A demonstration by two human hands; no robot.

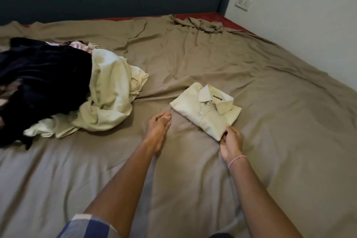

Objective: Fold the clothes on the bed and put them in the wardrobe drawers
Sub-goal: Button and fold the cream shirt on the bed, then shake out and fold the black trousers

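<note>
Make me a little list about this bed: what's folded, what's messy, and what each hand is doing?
folded: folded shirt, pale yellow, collar up, on the bed sheet
messy: pile of clothes, dark and pale, at the left
right hand: pinches the shirt's near corner
left hand: flat on the sheet beside the shirt

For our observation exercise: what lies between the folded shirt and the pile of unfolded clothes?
Head view: only brown sheet, with the left hand resting there.
</note>
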